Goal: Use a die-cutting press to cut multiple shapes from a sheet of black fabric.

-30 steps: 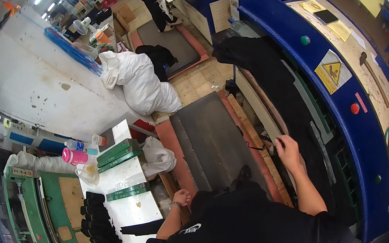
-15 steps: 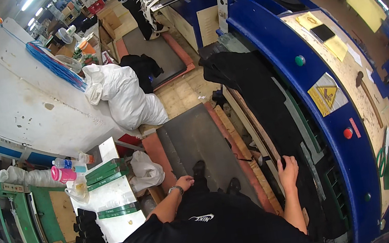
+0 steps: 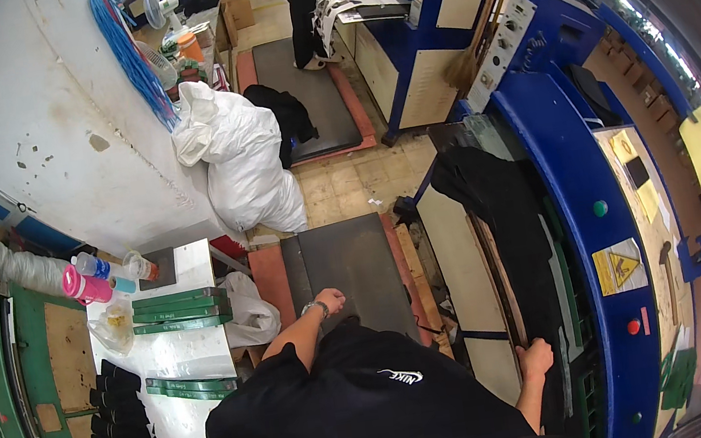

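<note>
My left hand [image 3: 331, 301], a watch on its wrist, hangs over the dark floor mat [image 3: 355, 263] with its fingers curled in; nothing shows in them. On the right, my right hand [image 3: 535, 359] is closed over the long front rail [image 3: 495, 275] of a blue machine [image 3: 546, 133]. Black fabric [image 3: 506, 206] lies lengthwise along the machine bed, just beyond that rail. The undersides of the right fingers are hidden.
A white table [image 3: 185, 348] at my left holds green strips [image 3: 181, 305], stacked black pieces [image 3: 125, 430] and a pink jug [image 3: 84, 285]. White sacks [image 3: 249, 166] stand by the wall. Ahead, another person [image 3: 303, 15] stands at a second machine.
My view has swung, and my body has turned toward the table on the left. The right hand has slid nearer to me along the rail. My left hand is still curled over the mat.
</note>
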### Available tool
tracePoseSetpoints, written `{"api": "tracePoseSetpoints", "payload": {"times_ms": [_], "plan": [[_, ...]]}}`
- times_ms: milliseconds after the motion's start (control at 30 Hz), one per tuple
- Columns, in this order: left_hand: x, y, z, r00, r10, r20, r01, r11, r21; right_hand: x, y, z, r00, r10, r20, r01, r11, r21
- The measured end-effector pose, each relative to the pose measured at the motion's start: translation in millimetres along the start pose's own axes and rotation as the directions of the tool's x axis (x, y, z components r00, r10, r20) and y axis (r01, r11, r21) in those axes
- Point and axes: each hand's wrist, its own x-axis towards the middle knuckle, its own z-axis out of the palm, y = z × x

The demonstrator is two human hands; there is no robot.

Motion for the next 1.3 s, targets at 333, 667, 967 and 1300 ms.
{"api": "tracePoseSetpoints", "payload": {"times_ms": [333, 667, 967, 1300], "plan": [[-4.1, -36.6, -35.3, 0.99, -0.129, -0.054, 0.132, 0.989, 0.067, 22.2, -25.3, 1.6, 0.981, 0.112, 0.156, -0.071, 0.965, -0.251], [-3.8, -51.8, -39.4, 0.996, -0.091, 0.005, 0.091, 0.995, -0.031, 26.8, -29.4, 6.3, 0.969, 0.167, 0.182, -0.11, 0.952, -0.285], [4.6, -63.4, -50.5, 0.995, -0.095, -0.023, 0.094, 0.995, -0.037, 21.4, -23.8, 15.1, 0.987, 0.138, 0.082, -0.11, 0.953, -0.282], [50.4, -123.4, -54.6, 0.949, -0.158, 0.273, 0.219, 0.953, -0.211, 20.3, -31.2, 12.9, 0.99, 0.14, 0.032, -0.129, 0.962, -0.242]]}}
